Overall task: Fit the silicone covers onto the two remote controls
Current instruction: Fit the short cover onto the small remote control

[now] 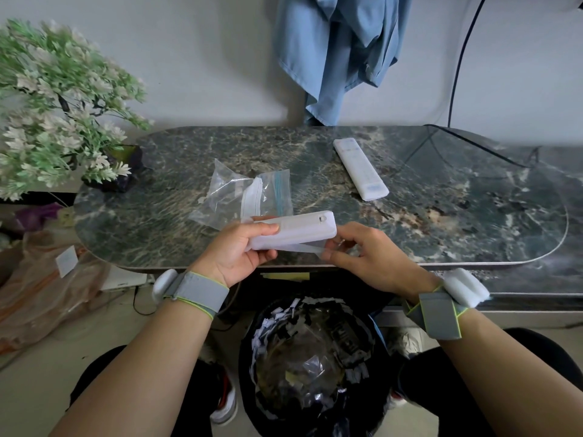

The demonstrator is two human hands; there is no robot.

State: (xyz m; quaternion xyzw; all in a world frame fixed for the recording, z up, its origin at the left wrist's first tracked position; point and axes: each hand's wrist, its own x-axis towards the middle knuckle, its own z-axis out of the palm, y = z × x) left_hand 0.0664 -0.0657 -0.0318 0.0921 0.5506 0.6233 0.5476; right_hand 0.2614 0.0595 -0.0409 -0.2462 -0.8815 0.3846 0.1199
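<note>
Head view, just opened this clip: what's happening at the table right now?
A person's left hand grips a white remote, back side up, over the near edge of the marble table. The right hand pinches a translucent cover stretched thin along the remote's lower edge, so fitting looks underway. A second remote lies farther back on the right; whether it is covered is unclear. Clear bags lie just behind the hands.

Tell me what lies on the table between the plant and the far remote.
In the head view, clear plastic bags, one with a blue zip strip, lie between the plant and the far remote.
</note>
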